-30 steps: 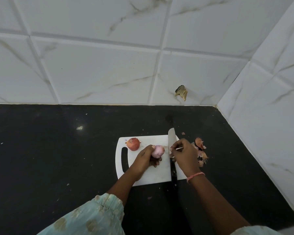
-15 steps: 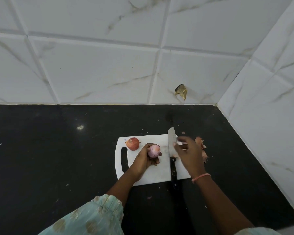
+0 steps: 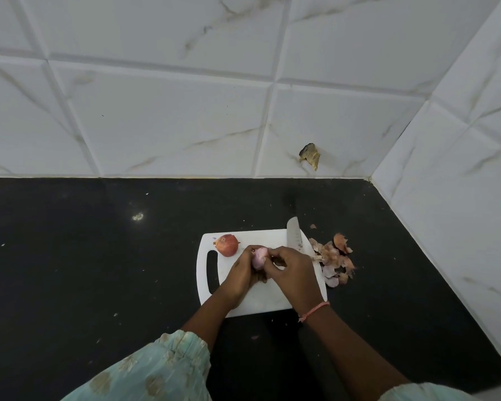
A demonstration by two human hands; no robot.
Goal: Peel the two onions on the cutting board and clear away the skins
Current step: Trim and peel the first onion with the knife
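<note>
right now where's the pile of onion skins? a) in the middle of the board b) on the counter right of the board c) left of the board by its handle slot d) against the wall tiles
b: the skins lie in a heap on the black counter, just off the right edge of the board, past the knife.
</note>
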